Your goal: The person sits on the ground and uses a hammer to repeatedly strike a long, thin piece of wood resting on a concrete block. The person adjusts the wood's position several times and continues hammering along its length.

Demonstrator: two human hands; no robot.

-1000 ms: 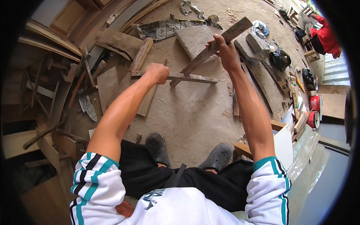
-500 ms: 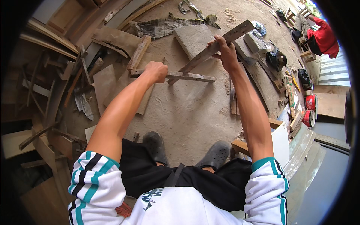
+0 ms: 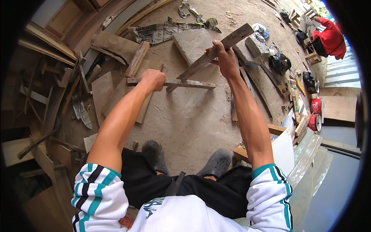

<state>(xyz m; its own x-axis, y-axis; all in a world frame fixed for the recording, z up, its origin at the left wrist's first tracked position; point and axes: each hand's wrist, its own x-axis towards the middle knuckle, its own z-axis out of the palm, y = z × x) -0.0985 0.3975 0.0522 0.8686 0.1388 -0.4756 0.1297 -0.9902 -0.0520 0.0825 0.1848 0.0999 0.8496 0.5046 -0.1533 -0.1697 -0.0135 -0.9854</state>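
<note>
My left hand [image 3: 154,79] is closed in a fist around a narrow wooden strip [image 3: 193,84] lying nearly level across the view. My right hand [image 3: 227,58] grips a wider, weathered wooden board [image 3: 205,62], which slants from the upper right down to the lower left. The two pieces cross just right of my left hand; whether they are fastened together I cannot tell. Both are over the dusty ground in front of my feet. Beyond the board sits a grey stone slab [image 3: 192,43]. A short wood block [image 3: 137,58] lies past my left hand.
Scrap boards [image 3: 54,96] are heaped at the left. Along the right are planks, a black plastic bag [image 3: 279,62], red cans [image 3: 315,121] and leaning sheets [image 3: 309,154]. A person in red [image 3: 330,38] sits at the far right. My dark clogs [image 3: 217,162] rest on the ground.
The whole view has shifted slightly, so the surroundings appear a little farther left. Both hands keep their grips, and the crossed wood pieces hold nearly the same pose.
</note>
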